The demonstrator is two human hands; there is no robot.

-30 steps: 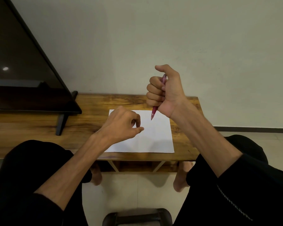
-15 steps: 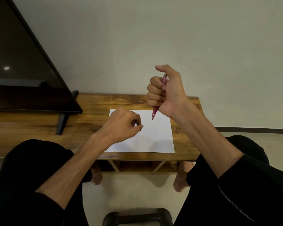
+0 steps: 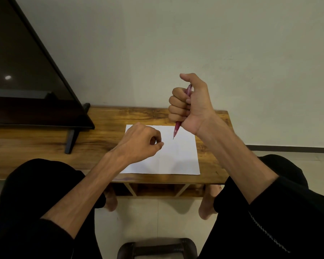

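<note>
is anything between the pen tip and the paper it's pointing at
Nothing visible does. The right hand grips the red pen tip-down over bare white paper near its far edge. The left hand, fingers curled, is over the sheet's left part, beside the tip and apart from it.

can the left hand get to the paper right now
Probably yes: the left hand is over the left part of the paper, nothing lies between them, and the right hand with the pen is raised clear.
</note>
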